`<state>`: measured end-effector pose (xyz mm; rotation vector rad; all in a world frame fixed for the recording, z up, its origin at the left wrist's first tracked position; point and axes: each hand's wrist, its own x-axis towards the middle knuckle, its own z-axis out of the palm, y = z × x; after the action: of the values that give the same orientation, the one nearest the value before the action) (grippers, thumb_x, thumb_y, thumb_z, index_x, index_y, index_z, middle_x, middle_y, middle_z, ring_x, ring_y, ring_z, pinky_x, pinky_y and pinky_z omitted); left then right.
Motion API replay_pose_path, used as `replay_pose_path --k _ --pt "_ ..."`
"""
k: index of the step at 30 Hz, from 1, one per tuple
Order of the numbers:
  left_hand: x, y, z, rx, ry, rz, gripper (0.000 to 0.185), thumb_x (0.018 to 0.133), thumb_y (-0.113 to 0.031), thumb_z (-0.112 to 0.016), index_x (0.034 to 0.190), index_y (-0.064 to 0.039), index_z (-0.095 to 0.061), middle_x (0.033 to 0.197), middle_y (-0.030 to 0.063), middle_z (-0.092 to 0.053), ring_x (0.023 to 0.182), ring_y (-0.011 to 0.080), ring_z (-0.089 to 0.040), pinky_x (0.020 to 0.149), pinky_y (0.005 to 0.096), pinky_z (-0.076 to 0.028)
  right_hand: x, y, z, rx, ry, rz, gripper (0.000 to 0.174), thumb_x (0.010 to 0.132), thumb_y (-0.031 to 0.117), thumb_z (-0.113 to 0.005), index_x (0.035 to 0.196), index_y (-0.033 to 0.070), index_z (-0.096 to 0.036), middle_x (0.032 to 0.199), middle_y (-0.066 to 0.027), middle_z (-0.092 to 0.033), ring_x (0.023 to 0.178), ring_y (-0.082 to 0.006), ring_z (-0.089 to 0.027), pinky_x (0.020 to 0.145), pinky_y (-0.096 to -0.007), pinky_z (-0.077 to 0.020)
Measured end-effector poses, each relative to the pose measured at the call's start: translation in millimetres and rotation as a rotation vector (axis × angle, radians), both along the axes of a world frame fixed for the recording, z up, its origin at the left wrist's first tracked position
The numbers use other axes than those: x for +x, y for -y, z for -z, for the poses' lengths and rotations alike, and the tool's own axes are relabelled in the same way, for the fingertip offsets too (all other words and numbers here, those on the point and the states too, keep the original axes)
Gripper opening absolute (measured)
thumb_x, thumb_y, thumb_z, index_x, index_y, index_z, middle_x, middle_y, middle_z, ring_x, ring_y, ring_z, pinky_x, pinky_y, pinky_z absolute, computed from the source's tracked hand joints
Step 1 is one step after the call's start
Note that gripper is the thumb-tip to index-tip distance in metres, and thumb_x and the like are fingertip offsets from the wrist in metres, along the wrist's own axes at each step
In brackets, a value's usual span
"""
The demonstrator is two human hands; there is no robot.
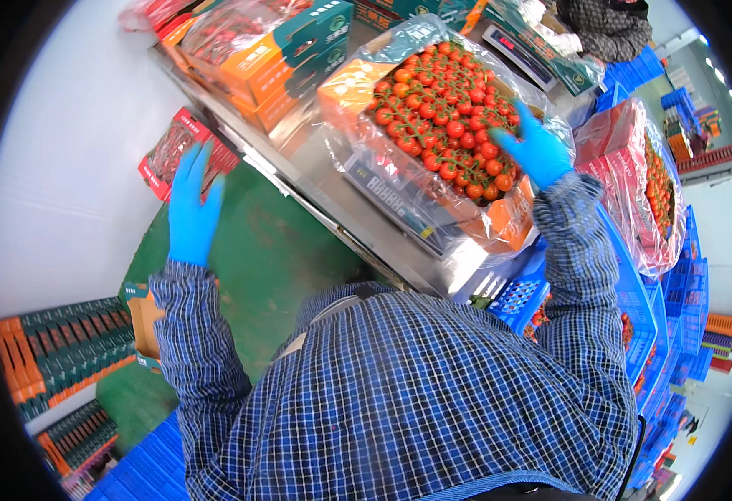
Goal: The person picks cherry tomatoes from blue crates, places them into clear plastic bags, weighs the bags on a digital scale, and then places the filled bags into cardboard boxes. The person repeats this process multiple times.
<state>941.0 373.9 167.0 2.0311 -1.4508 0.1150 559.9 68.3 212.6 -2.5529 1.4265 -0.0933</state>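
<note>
Before me, an orange and green cardboard box lined with clear plastic film point(353, 91) stands on a digital scale point(397, 203). Vine cherry tomatoes point(444, 119) fill it. My right hand point(538, 150), in a blue glove, is at the box's right side, fingers spread over the edge of the tomatoes; whether the fingertips touch them I cannot tell. My left hand point(193, 206), gloved in blue too, hangs in the air over the floor left of the steel table point(315, 188). Its fingers are apart and nothing is in it. Beyond them shows a red box point(181, 150).
Stacked orange and green boxes point(265, 69) occupy the table's far left. At right are a red plastic-wrapped tomato box point(629, 169) and blue crates point(629, 307). Another scale point(519, 56) lies near a co-worker's sleeve point(604, 28). Flat cartons point(71, 344) are shelved at lower left.
</note>
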Motion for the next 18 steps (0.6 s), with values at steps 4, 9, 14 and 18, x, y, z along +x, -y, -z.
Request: replay_pose_path --k 4,9,14,18 --pt "-47.6 122.8 -61.1 -0.02 -0.019 0.31 0.047 0.084 -0.011 -0.055 0.129 -0.006 -0.044 0.133 0.0147 -0.042 0.125 0.0299 -0.037 0.104 0.0383 -0.029 24.9 -22.5 -6.6 -0.03 -0.257 -0.096 0.075 0.079 0.053 -0.054 0.136 0.011 -0.029 0.111 -0.022 -0.053 0.092 -0.0352 -0.06 0.072 -0.0448 -0.0503" --pt "-123.2 182.6 -54.5 -0.009 -0.052 0.518 0.05 0.084 -0.014 -0.055 0.131 -0.004 -0.041 0.132 0.0197 -0.041 0.122 0.0352 -0.039 0.101 0.0402 -0.032 -9.8 -7.2 10.1 -0.028 0.079 -0.242 0.057 0.083 0.034 -0.057 0.132 0.011 -0.038 0.11 -0.0176 -0.055 0.083 -0.0331 -0.061 0.067 -0.0425 -0.0513" --pt "-167.9 269.6 -23.4 0.186 -0.128 0.712 0.053 0.086 -0.017 -0.052 0.136 -0.007 -0.036 0.14 0.0184 -0.031 0.131 0.0337 -0.027 0.107 0.0417 -0.023 -86.1 26.4 12.8 0.959 1.16 0.39 0.052 0.086 0.045 -0.054 0.124 0.009 -0.048 0.1 -0.0054 -0.058 0.082 -0.0134 -0.057 0.064 -0.0259 -0.0475" --pt "-256.0 245.6 -3.9 0.238 -0.165 0.627 0.06 0.085 -0.018 -0.052 0.139 -0.006 -0.028 0.145 0.0179 -0.022 0.134 0.0355 -0.019 0.109 0.0448 -0.018 -179.9 26.8 -25.9 1.234 1.623 0.372 0.055 0.088 0.05 -0.046 0.125 0.01 -0.044 0.107 -0.0091 -0.057 0.09 -0.0211 -0.058 0.074 -0.0355 -0.0499"
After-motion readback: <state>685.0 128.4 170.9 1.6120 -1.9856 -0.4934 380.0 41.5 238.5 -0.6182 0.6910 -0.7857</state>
